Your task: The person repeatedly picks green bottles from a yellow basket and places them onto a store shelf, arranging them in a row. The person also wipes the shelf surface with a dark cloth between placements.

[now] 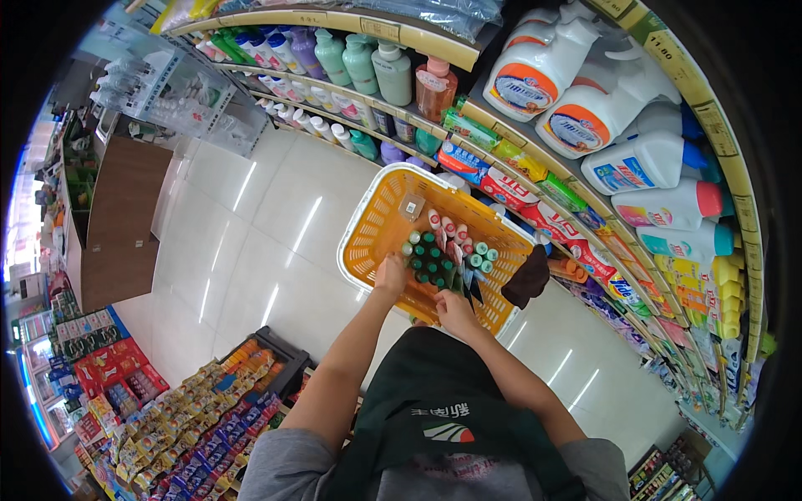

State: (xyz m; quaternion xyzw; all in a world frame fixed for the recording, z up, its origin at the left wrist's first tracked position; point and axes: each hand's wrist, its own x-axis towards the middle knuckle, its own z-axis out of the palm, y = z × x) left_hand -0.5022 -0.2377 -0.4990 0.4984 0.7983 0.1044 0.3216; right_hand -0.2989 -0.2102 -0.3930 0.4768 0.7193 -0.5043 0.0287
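Note:
A yellow-orange plastic basket (pixel 382 188) with a white rim stands before me beside the shelves. Grouped in its middle are several dark-green-capped bottles or tubes (pixel 432 252), pink-and-white ones (pixel 448 225) behind them, and pale-green-capped ones (pixel 481 248) to the right. A clear plastic box (pixel 411 207) with a printed code lies near the far left corner. My left hand (pixel 391 273) is inside, at the left edge of the green-capped group. At the group's near edge, my right hand (pixel 454 311) has its fingers curled. Whether either grips anything is hidden. Dark brown cloth (pixel 525 277) hangs at the right rim.
Shelves of white spray bottles (pixel 526 84), pump bottles (pixel 393 72) and boxed goods (pixel 507 186) curve around the far and right sides. Snack packets (pixel 188 407) fill a display at lower left. A brown counter (pixel 125 219) stands left across the tiled floor (pixel 250 219).

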